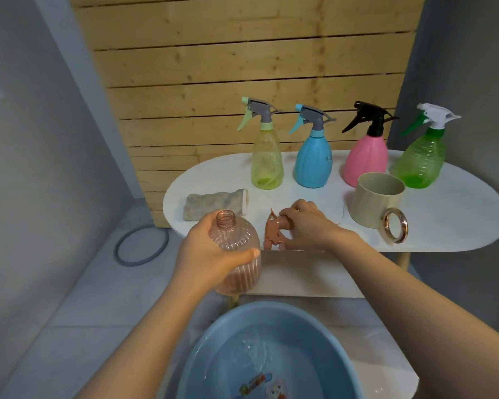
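My left hand (213, 254) wraps the uncapped pink bottle (236, 249) at the desk (444, 220) edge; my right hand (303, 226) grips its spray head (275, 233). Light, thin-walled plastic, likely slippery: I hold the ribbed belly.

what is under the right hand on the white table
A brownish spray head lies on the white table, held by the fingers of the right hand. The hand covers its collar end, so any tube there is hidden.

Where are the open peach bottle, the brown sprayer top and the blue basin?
open peach bottle (236, 237): head view, on its ribbed shoulder.
brown sprayer top (272, 236): head view, on its body.
blue basin (209, 341): head view, on its left inner wall.
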A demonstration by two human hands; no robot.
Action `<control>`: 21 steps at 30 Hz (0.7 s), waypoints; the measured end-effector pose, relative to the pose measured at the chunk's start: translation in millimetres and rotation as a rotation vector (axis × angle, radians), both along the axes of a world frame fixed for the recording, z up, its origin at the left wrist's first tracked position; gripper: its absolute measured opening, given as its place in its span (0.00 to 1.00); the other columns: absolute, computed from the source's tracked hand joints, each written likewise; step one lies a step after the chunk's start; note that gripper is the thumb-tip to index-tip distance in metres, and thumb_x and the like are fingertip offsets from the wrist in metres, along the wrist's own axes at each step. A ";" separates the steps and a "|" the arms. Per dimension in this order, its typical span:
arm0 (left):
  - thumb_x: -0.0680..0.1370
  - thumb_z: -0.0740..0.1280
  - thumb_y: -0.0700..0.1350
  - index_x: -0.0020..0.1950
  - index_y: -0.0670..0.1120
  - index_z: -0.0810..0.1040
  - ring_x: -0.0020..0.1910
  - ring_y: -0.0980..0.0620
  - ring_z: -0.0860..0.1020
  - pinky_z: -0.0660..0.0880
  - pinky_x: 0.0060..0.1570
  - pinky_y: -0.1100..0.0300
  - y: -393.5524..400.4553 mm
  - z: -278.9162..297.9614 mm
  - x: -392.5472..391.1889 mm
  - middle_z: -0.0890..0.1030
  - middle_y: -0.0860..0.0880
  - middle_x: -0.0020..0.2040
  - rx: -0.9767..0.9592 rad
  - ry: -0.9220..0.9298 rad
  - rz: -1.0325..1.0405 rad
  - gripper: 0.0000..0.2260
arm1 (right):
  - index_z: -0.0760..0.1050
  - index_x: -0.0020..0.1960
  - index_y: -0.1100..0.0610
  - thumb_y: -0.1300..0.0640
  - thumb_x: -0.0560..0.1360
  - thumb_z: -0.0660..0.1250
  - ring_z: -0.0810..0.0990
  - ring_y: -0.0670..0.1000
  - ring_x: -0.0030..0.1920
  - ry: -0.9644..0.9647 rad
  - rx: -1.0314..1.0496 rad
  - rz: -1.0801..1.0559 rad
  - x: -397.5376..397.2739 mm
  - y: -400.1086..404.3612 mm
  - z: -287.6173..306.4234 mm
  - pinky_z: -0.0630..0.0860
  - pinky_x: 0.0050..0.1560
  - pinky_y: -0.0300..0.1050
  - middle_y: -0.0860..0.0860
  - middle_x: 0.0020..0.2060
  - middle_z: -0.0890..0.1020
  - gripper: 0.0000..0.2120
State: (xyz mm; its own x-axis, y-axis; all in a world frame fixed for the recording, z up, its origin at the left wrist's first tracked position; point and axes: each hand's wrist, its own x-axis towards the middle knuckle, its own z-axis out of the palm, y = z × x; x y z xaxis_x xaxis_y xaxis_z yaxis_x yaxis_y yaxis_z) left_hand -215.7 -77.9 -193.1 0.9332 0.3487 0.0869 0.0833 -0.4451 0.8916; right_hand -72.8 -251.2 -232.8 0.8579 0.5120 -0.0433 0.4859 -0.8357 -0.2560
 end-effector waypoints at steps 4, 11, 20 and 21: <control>0.61 0.80 0.43 0.56 0.56 0.74 0.48 0.66 0.75 0.69 0.43 0.73 4.3 -1.3 -9.4 0.77 0.62 0.48 0.014 0.020 -0.007 0.27 | 0.69 0.63 0.53 0.47 0.66 0.73 0.73 0.50 0.48 0.019 0.107 -0.042 -7.4 -3.2 6.8 0.70 0.47 0.42 0.50 0.55 0.77 0.29; 0.62 0.80 0.43 0.58 0.56 0.73 0.51 0.58 0.76 0.68 0.49 0.65 3.1 -5.3 -13.8 0.76 0.63 0.49 0.034 0.031 -0.018 0.29 | 0.73 0.61 0.51 0.48 0.70 0.73 0.77 0.47 0.50 0.237 0.964 -0.188 -26.6 -14.1 63.4 0.71 0.48 0.41 0.47 0.50 0.79 0.22; 0.62 0.80 0.45 0.62 0.50 0.75 0.52 0.55 0.75 0.69 0.50 0.64 -12.5 -2.1 9.1 0.78 0.55 0.53 0.151 -0.077 -0.007 0.30 | 0.77 0.50 0.57 0.46 0.76 0.64 0.83 0.52 0.45 0.650 1.826 -0.288 -30.6 -44.1 89.7 0.77 0.43 0.39 0.53 0.43 0.82 0.14; 0.62 0.79 0.44 0.62 0.50 0.74 0.51 0.56 0.74 0.67 0.50 0.66 -15.1 -0.2 11.8 0.77 0.56 0.52 0.156 -0.095 -0.003 0.30 | 0.76 0.50 0.58 0.45 0.75 0.65 0.83 0.52 0.45 0.674 1.902 -0.301 -30.6 -45.7 89.7 0.77 0.44 0.40 0.53 0.42 0.82 0.16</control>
